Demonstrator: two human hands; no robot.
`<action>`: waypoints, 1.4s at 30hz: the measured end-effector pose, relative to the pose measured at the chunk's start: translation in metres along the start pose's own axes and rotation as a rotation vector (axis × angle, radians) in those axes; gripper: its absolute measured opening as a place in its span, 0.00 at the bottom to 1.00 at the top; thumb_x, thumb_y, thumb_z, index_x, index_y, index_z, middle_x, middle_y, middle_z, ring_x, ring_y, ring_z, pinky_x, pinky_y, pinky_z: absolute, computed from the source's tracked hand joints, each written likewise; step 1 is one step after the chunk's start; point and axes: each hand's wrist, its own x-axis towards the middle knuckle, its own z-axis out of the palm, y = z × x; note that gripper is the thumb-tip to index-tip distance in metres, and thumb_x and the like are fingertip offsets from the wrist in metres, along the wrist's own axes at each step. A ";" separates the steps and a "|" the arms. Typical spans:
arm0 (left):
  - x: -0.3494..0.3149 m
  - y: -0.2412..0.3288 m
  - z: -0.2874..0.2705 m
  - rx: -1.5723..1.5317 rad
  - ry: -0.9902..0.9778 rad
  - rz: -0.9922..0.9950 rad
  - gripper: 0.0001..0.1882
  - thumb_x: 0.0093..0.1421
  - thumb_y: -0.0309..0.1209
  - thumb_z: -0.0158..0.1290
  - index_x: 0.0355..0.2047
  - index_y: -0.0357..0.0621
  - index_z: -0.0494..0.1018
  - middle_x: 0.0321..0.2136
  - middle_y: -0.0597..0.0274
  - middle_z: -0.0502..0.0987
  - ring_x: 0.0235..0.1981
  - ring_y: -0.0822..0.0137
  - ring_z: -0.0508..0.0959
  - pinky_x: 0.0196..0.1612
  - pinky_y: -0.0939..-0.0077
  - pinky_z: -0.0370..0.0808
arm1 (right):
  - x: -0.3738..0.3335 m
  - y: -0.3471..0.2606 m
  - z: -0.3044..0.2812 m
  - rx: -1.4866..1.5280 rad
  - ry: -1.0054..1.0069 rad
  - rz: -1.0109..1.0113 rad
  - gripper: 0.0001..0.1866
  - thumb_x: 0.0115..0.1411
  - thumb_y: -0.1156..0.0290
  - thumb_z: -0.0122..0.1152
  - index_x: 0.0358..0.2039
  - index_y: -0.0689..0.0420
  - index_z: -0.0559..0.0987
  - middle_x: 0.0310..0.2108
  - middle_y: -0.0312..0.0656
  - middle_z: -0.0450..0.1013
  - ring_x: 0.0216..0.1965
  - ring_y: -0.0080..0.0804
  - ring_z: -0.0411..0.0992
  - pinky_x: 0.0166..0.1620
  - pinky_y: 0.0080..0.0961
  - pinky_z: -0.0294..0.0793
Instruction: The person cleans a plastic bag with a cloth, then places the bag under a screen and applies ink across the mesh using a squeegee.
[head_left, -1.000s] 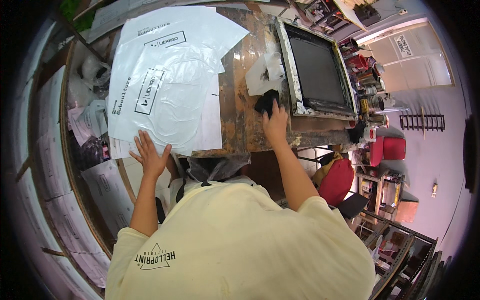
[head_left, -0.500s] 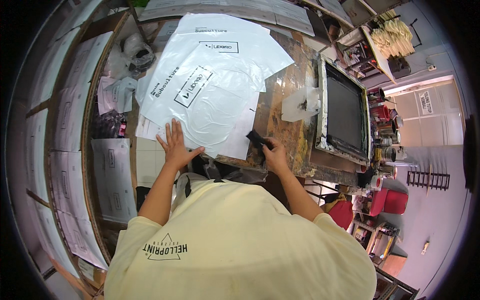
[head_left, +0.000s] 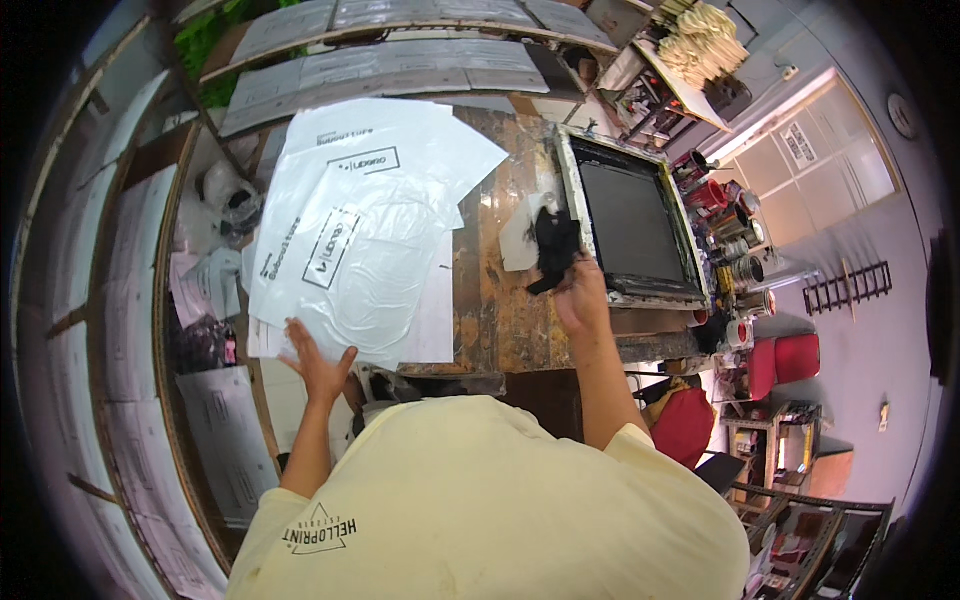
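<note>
My right hand (head_left: pixel 583 300) is closed on a crumpled black cloth (head_left: pixel 558 243), which hangs over the right part of a whitish container (head_left: pixel 518 236) beside the screen printing frame (head_left: pixel 588 240). At the near left edge of a stack of white printed sheets (head_left: pixel 385 290), my left hand (head_left: pixel 322 374) lies with its fingers spread. It holds nothing. The top sheets look thin, glossy and wrinkled, with black lettering. Dark mesh (head_left: pixel 635 220) fills the frame, whose pale border is smeared with ink.
The worn wooden table (head_left: pixel 485 320) carries the sheets and the frame. Several ink cans (head_left: pixel 735 235) line up beyond the frame's right side. Shelves with white printed sheets (head_left: pixel 140 330) stand at the left, and another rack (head_left: pixel 400 65) runs along the far side. A red chair (head_left: pixel 797 357) is at the right.
My right hand has carried the black cloth rightward, from beside the sheets to the container and frame. The cloth hangs more spread out. My left hand stays at the sheets' near edge; the view has shifted.
</note>
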 end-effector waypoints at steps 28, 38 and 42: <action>0.110 0.355 0.092 -0.844 -0.379 0.596 0.55 0.43 0.45 0.80 0.65 0.35 0.62 0.56 0.44 0.72 0.58 0.49 0.74 0.61 0.57 0.71 | -0.146 -0.073 -0.030 0.322 -0.018 -0.245 0.19 0.76 0.71 0.47 0.65 0.59 0.70 0.57 0.42 0.76 0.55 0.34 0.76 0.60 0.32 0.76; 0.038 0.344 -0.013 -0.651 -0.384 0.780 0.55 0.39 0.44 0.80 0.65 0.40 0.65 0.55 0.46 0.74 0.58 0.46 0.74 0.62 0.56 0.71 | -0.103 -0.089 0.002 -0.200 -0.057 -0.135 0.18 0.73 0.77 0.51 0.61 0.65 0.72 0.54 0.43 0.77 0.50 0.27 0.78 0.54 0.23 0.78; 0.034 0.337 -0.017 -0.567 -0.368 0.834 0.61 0.39 0.47 0.81 0.69 0.39 0.62 0.58 0.44 0.73 0.61 0.46 0.74 0.64 0.55 0.71 | -0.089 -0.092 0.017 -0.755 -0.131 -0.233 0.20 0.70 0.78 0.52 0.61 0.65 0.72 0.52 0.42 0.77 0.50 0.25 0.75 0.55 0.22 0.73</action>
